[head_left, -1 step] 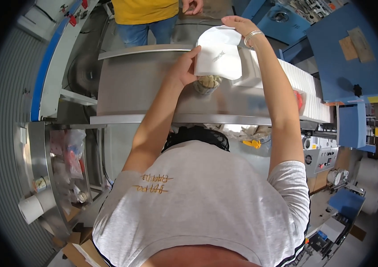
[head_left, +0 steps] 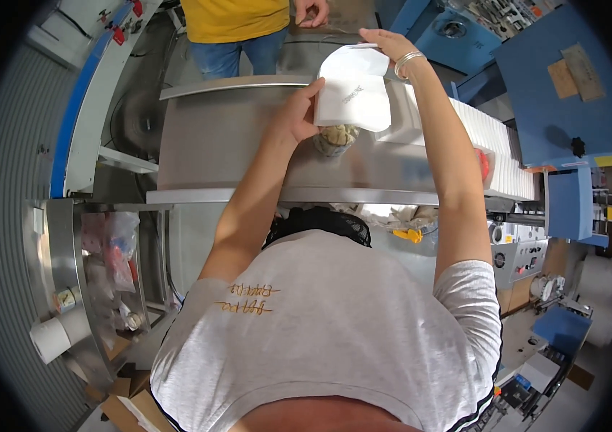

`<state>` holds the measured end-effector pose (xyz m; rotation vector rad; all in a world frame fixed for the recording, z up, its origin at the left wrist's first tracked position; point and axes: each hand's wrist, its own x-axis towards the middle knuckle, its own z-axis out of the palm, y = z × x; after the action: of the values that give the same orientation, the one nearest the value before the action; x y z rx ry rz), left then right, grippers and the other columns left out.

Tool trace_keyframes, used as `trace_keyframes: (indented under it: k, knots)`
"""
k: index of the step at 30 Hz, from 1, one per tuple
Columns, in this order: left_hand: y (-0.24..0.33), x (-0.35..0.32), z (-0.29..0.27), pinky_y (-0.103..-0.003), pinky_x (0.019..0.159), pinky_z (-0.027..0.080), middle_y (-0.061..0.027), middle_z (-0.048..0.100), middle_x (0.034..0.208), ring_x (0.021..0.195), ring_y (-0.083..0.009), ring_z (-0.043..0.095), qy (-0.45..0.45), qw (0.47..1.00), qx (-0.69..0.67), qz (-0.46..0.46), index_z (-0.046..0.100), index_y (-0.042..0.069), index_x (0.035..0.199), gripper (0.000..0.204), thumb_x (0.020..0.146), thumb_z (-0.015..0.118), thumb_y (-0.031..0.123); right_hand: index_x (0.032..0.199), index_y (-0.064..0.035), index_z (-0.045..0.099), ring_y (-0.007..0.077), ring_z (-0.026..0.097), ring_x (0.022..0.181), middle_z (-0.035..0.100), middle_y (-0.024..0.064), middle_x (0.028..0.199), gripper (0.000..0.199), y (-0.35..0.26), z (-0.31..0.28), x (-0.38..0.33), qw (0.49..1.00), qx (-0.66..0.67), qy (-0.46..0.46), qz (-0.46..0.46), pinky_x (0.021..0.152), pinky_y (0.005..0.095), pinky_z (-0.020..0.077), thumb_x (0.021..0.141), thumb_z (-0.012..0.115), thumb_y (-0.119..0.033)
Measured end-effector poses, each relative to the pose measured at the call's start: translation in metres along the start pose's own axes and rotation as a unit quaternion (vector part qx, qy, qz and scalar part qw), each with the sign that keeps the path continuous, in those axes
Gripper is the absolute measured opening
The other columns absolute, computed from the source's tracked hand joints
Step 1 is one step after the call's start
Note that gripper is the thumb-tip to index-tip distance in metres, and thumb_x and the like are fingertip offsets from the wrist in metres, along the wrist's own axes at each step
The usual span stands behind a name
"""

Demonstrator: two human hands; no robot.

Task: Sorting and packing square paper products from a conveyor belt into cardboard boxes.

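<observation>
A folded piece of white paper (head_left: 354,101) with small dark print is raised over the steel table, its upper part standing up like a flap. My left hand (head_left: 302,114) grips its left edge, thumb in front and the other fingers mostly hidden. At the flap's top right is my right hand (head_left: 388,46), with a silver bangle at the wrist; its fingers close on the flap's edge, partly out of sight. Just below the paper, a clear jar-like container (head_left: 334,141) with pale greenish contents stands on the table, its top covered by the paper.
A long row of white folded papers (head_left: 496,147) stands on edge along the table's (head_left: 219,147) right side, near a red object (head_left: 483,164). Across the table stands a person in a yellow shirt (head_left: 237,20). Blue machines (head_left: 565,93) rise at the right; a metal shelf with plastic bags (head_left: 120,248) is at left.
</observation>
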<state>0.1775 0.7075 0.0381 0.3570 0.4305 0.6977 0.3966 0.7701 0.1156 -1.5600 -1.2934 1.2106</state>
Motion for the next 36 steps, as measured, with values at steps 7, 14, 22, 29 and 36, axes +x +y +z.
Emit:
trace_keyframes:
  k: [7, 14, 22, 29, 36]
  knots:
    - [0.0, -0.002, -0.012, -0.038, 0.083, 0.048, -0.0073, 0.062, 0.104, 0.095, -0.0215, 0.059, -0.062, 0.997, -0.04, -0.03, 0.056, 0.005, 0.111, 0.033, 0.09, 0.049, 0.03, 0.101, -0.0086, 0.063, 0.0084, 0.062, 0.071, 0.065, 0.0009, 0.084, 0.042, 0.008, -0.006, -0.003, 0.988, 0.136, -0.054, 0.047, 0.065, 0.0193, 0.0514, 0.082, 0.059, -0.046]
    - [0.001, -0.005, 0.002, -0.037, 0.086, 0.046, -0.0074, 0.06, 0.109, 0.099, -0.0217, 0.057, 0.013, 0.999, -0.026, -0.017, 0.053, 0.005, 0.113, 0.033, 0.09, 0.049, 0.029, 0.117, -0.0056, 0.053, 0.0089, 0.06, 0.086, 0.062, 0.0032, 0.099, 0.043, 0.031, -0.012, 0.014, 0.992, 0.123, -0.04, -0.006, 0.077, 0.0209, 0.0506, 0.08, 0.067, -0.022]
    - [0.011, 0.014, -0.006, -0.04, 0.088, 0.046, -0.0095, 0.06, 0.109, 0.101, -0.0237, 0.057, -0.006, 0.999, -0.043, -0.017, 0.053, 0.003, 0.113, 0.034, 0.09, 0.05, 0.028, 0.117, -0.0048, 0.052, 0.0096, 0.061, 0.083, 0.062, 0.0035, 0.099, 0.04, 0.025, -0.015, 0.034, 0.99, 0.139, -0.027, -0.001, 0.074, 0.0214, 0.0522, 0.082, 0.065, -0.02]
    - [-0.009, 0.017, -0.017, -0.042, 0.094, 0.043, -0.0111, 0.059, 0.111, 0.102, -0.025, 0.057, -0.005, 0.998, -0.042, -0.041, 0.052, 0.002, 0.116, 0.039, 0.084, 0.058, 0.023, 0.113, -0.0027, 0.051, 0.0152, 0.063, 0.08, 0.062, 0.0076, 0.094, 0.028, 0.036, -0.008, 0.021, 0.963, 0.264, -0.062, 0.004, 0.067, 0.0266, 0.0548, 0.085, 0.055, -0.006]
    - [-0.009, -0.001, -0.015, -0.04, 0.096, 0.04, -0.0141, 0.055, 0.117, 0.107, -0.0259, 0.053, -0.043, 0.998, 0.003, -0.035, 0.045, 0.0, 0.122, 0.049, 0.079, 0.062, 0.016, 0.112, -0.0027, 0.053, 0.0136, 0.063, 0.081, 0.063, 0.0066, 0.096, 0.029, 0.025, -0.002, 0.007, 0.972, 0.23, -0.055, 0.014, 0.07, 0.0251, 0.0541, 0.084, 0.059, -0.006]
